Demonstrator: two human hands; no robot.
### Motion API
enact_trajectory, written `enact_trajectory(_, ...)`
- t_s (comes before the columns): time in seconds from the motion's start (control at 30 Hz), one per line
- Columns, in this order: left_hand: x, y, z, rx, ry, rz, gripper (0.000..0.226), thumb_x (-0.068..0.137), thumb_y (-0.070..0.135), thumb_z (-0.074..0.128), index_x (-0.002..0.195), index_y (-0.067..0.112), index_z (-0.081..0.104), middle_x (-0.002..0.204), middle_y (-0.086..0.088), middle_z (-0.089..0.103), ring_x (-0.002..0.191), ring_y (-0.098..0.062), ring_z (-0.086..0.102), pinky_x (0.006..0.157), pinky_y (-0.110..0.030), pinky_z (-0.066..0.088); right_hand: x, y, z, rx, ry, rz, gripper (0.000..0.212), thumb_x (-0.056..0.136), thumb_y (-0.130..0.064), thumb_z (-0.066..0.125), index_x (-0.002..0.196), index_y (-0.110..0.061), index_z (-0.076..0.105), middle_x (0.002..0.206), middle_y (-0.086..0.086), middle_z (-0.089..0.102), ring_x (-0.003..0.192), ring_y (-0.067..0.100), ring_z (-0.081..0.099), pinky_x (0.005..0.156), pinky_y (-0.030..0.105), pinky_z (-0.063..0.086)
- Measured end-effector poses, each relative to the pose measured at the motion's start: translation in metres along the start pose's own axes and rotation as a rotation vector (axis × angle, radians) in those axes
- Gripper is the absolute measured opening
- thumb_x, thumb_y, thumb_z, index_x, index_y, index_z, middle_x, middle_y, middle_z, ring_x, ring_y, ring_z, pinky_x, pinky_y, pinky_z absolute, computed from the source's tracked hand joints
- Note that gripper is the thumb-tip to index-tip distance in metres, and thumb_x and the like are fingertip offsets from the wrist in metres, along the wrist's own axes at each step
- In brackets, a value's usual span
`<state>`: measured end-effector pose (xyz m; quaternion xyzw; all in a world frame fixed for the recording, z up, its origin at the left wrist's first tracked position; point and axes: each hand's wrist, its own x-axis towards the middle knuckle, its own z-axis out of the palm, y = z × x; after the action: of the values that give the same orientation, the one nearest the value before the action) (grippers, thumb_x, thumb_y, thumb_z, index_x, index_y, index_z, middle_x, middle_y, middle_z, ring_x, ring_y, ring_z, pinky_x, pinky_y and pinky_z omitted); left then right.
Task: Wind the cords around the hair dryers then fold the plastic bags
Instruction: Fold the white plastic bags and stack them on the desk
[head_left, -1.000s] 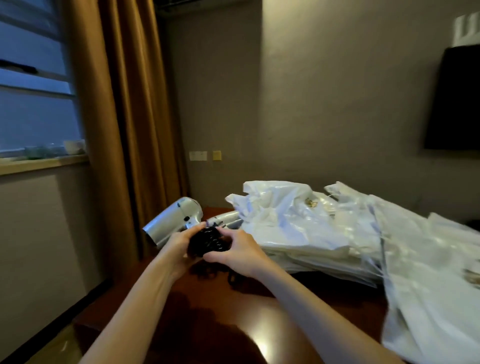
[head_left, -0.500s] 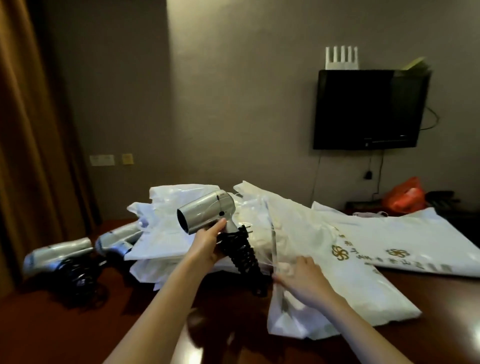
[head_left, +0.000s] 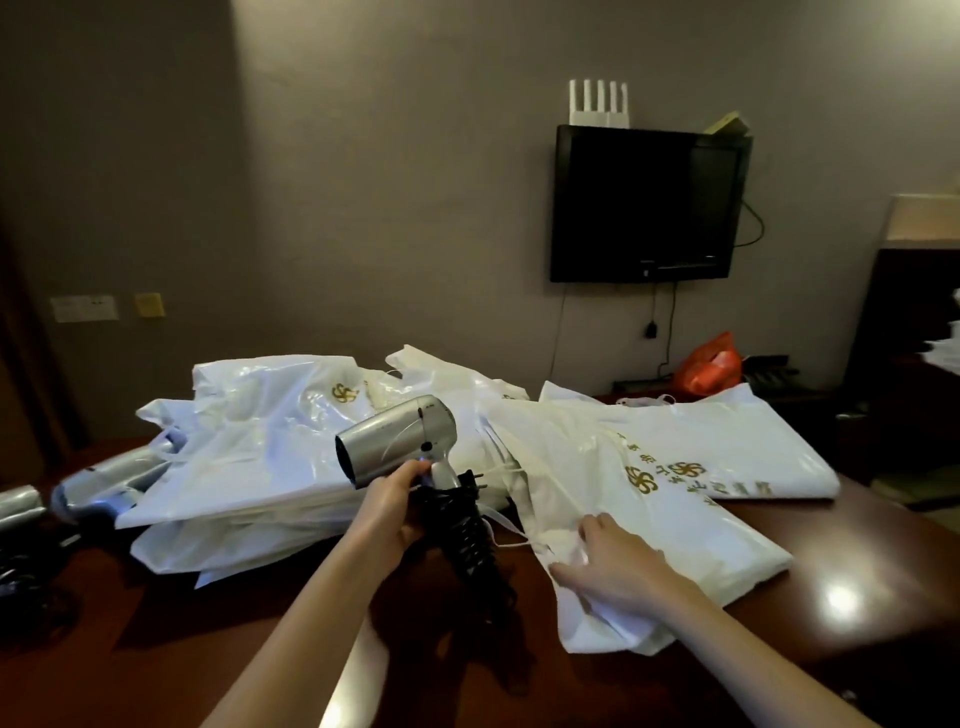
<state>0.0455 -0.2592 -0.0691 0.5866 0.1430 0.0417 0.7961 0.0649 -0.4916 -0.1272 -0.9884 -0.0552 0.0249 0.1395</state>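
Three silver hair dryers were in view. The left hand (head_left: 387, 512) gripped one hair dryer (head_left: 396, 447) by its handle, held up off the dark wooden surface (head_left: 857, 561), its barrel pointing left and its black cord (head_left: 467, 535) coiled around the handle with the plug prongs sticking out to the right. Well left of that held dryer, a second hair dryer (head_left: 111, 480) lay on the surface, partly tucked under a heap of white plastic bags (head_left: 260, 447). A third hair dryer (head_left: 18, 506) was cut off by the picture's left edge, with a loose dark cord (head_left: 23, 569) below it.

The right hand (head_left: 613, 564) lay with fingers spread and nearly straight, pressing on a white plastic bag (head_left: 649, 519) printed with gold emblems, just right of the held dryer. A further flat bag (head_left: 727, 447) lay beyond it. How many bags the heap held could not be counted.

On the wall behind hung one black television (head_left: 647, 205); below it sat one orange bag (head_left: 709, 366).
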Motion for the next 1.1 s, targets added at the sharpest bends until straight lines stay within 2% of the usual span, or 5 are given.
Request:
enact_trajectory(0.27,0.001,-0.005,0.007,-0.156,-0.065,-0.018,0.031,0.096,0.015,0.060,0.123,0.001,0.060,0.092,-0.009,0.067,0.083,-0.022,0.065,0.064,-0.033,0.050,-0.003,0.023,-0.005,0.032,0.038,-0.057,0.036,0.094,-0.054,0.038,0.110,-0.024,0.050,0.110,-0.005,0.051,0.100,0.018,0.053,0.092,0.045,0.042)
enact_trajectory(0.43,-0.002,-0.012,0.006,-0.143,-0.092,0.002,0.030,0.091,0.019,0.066,0.116,0.002,0.061,0.087,-0.010,0.070,0.079,-0.024,0.069,0.059,-0.032,0.056,-0.006,0.026,-0.015,-0.099,0.047,-0.040,0.047,0.077,-0.058,0.053,0.105,-0.022,0.044,0.099,-0.004,0.053,0.088,0.018,0.053,0.076,0.036,0.043)
enact_trajectory(0.6,-0.010,-0.021,0.013,-0.148,-0.135,-0.073,0.039,0.084,0.023,0.071,0.115,0.001,0.061,0.107,-0.023,0.071,0.095,-0.037,0.068,0.090,-0.050,0.053,-0.005,0.009,-0.002,-0.240,0.194,-0.059,0.025,0.101,-0.037,0.034,0.105,-0.018,0.049,0.103,0.004,0.057,0.094,0.025,0.059,0.077,0.037,0.043)
enact_trajectory(0.83,-0.014,-0.018,0.030,-0.169,-0.243,-0.093,0.024,0.089,0.016,0.067,0.104,-0.002,0.065,0.094,-0.020,0.072,0.072,-0.031,0.072,0.059,-0.040,0.060,-0.005,0.066,-0.056,0.637,0.162,-0.002,0.027,0.101,-0.022,0.043,0.077,-0.013,0.051,0.064,0.000,0.045,0.057,0.012,0.047,0.047,0.021,0.033)
enact_trajectory(1.1,0.007,-0.050,0.133,-0.184,-0.295,-0.127,0.005,0.090,0.002,0.065,0.091,0.005,0.062,0.066,-0.008,0.070,0.054,-0.018,0.068,0.044,-0.023,0.052,-0.032,0.082,-0.100,0.480,0.409,-0.283,0.036,0.102,-0.030,0.040,0.082,-0.007,0.059,0.077,0.003,0.063,0.074,0.015,0.056,0.067,0.029,0.040)
